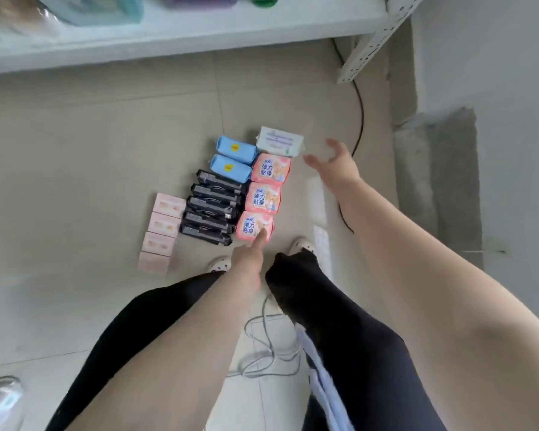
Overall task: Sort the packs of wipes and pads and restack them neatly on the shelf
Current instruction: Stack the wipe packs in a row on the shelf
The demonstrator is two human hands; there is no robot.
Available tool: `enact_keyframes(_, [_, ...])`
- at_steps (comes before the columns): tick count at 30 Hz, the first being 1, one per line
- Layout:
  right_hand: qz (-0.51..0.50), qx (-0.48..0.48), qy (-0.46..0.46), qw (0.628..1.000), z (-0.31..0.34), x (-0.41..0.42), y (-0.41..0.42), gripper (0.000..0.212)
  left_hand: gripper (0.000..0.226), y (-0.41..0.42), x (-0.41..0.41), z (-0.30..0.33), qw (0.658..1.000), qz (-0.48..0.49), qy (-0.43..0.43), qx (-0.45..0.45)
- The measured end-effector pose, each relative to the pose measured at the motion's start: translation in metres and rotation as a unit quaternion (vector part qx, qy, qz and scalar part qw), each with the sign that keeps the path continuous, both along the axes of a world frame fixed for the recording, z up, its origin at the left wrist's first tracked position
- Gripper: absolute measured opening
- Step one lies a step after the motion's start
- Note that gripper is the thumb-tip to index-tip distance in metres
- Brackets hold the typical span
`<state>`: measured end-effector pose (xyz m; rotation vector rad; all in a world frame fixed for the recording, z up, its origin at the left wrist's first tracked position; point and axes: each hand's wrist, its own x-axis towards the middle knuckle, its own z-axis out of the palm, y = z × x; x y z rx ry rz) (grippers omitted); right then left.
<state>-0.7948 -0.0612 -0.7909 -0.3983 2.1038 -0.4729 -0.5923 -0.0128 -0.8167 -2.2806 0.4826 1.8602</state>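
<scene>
Packs lie sorted in rows on the tiled floor. A column of three pink packs runs toward me, with a pale white-green pack at its far end. Left of them lie two blue packs, then several black packs, then several pale pink boxes. My left hand reaches down with straight fingers, the fingertips touching the nearest pink pack. My right hand hovers with spread fingers just right of the white-green pack and holds nothing.
The white shelf spans the top of the view with blurred goods on it, its perforated metal post at the right. A black cable runs along the floor by the wall. My legs and shoes stand right behind the packs.
</scene>
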Motion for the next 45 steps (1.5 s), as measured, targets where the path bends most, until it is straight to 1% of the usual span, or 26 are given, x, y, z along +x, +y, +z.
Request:
enact_keyframes(2, [-0.017,-0.005,-0.008,1.000,-0.066,-0.011,-0.010,0.073,0.076,0.013,-0.006,-0.062,0.999,0.017,-0.033,0.030])
enact_keyframes(4, [-0.032,-0.002,-0.011,0.999,-0.127,-0.021,-0.018,0.074,0.070,0.028,-0.007,-0.123,0.999,0.046,-0.014,0.024])
enact_keyframes(5, [-0.038,-0.001,-0.012,0.999,-0.155,-0.025,-0.023,0.074,0.068,0.032,-0.008,-0.153,0.997,0.077,-0.002,0.013])
enact_keyframes(7, [-0.054,-0.013,-0.017,0.998,-0.202,-0.033,-0.033,0.075,0.083,0.035,-0.005,-0.197,0.990,0.140,-0.015,0.008])
enact_keyframes(8, [-0.061,-0.025,-0.019,0.998,-0.222,-0.036,-0.039,0.075,0.084,0.034,-0.002,-0.214,0.985,0.172,-0.017,-0.010])
enact_keyframes(10, [-0.067,-0.048,-0.028,0.996,-0.253,-0.038,-0.051,0.076,0.070,0.037,0.005,-0.242,0.971,0.230,0.008,-0.058])
enact_keyframes(12, [-0.077,-0.062,-0.053,0.994,-0.272,-0.035,-0.064,0.078,0.055,0.039,0.011,-0.255,0.962,0.257,0.032,-0.081])
enact_keyframes(14, [-0.084,-0.075,-0.071,0.991,-0.286,-0.031,-0.074,0.079,0.050,0.040,0.017,-0.263,0.960,0.260,0.055,-0.090])
enact_keyframes(15, [-0.089,-0.081,-0.071,0.990,-0.292,-0.030,-0.077,0.076,0.051,0.040,0.019,-0.265,0.956,0.269,0.067,-0.092])
enact_keyframes(18, [-0.113,-0.083,-0.061,0.988,-0.298,-0.031,-0.082,0.049,0.049,0.036,0.016,-0.264,0.942,0.310,0.091,-0.094])
enact_keyframes(19, [-0.124,-0.082,-0.065,0.987,-0.297,-0.032,-0.082,0.045,0.047,0.036,0.013,-0.261,0.940,0.314,0.091,-0.097])
enact_keyframes(21, [-0.145,-0.081,-0.064,0.984,-0.291,-0.035,-0.080,0.043,0.044,0.036,0.010,-0.255,0.940,0.314,0.080,-0.108])
enact_keyframes(23, [-0.158,-0.081,-0.043,0.983,-0.279,-0.037,-0.076,0.042,0.043,0.041,0.012,-0.250,0.942,0.308,0.075,-0.110])
enact_keyframes(25, [-0.171,-0.089,-0.029,0.981,-0.258,-0.037,-0.071,0.040,0.044,0.047,0.012,-0.231,0.956,0.277,0.061,-0.080])
enact_keyframes(26, [-0.178,-0.096,-0.021,0.979,-0.244,-0.037,-0.068,0.040,0.051,0.051,0.012,-0.217,0.958,0.275,0.054,-0.060])
enact_keyframes(27, [-0.186,-0.101,-0.012,0.977,-0.228,-0.038,-0.065,0.040,0.061,0.055,0.011,-0.201,0.955,0.288,0.057,-0.041])
enact_keyframes(28, [-0.193,-0.103,-0.005,0.976,-0.209,-0.037,-0.062,0.040,0.065,0.058,0.011,-0.182,0.947,0.313,0.058,-0.037])
enact_keyframes(30, [-0.208,-0.101,0.001,0.973,-0.168,-0.033,-0.054,0.039,0.055,0.061,0.010,-0.139,0.938,0.341,0.021,-0.051])
enact_keyframes(32, [-0.221,-0.103,-0.003,0.970,-0.118,-0.027,-0.047,0.039,0.049,0.056,0.009,-0.085,0.937,0.344,0.010,-0.063])
enact_keyframes(35, [-0.228,-0.111,-0.013,0.967,-0.028,-0.013,-0.039,0.040,0.049,0.039,0.017,-0.009,0.939,0.331,0.041,-0.085])
enact_keyframes(39, [-0.218,-0.139,-0.009,0.966,0.111,0.014,-0.033,0.039,0.059,0.004,0.032,0.100,0.946,0.285,0.088,-0.125])
enact_keyframes(41, [-0.212,-0.158,-0.020,0.964,0.182,0.029,-0.033,0.039,0.054,-0.012,0.041,0.163,0.945,0.275,0.116,-0.137])
enact_keyframes(43, [-0.208,-0.177,-0.023,0.962,0.248,0.043,-0.033,0.038,0.043,-0.028,0.054,0.215,0.943,0.263,0.132,-0.155])
enact_keyframes(45, [-0.197,-0.195,-0.023,0.961,0.305,0.054,-0.032,0.038,0.042,-0.041,0.066,0.262,0.939,0.251,0.152,-0.181])
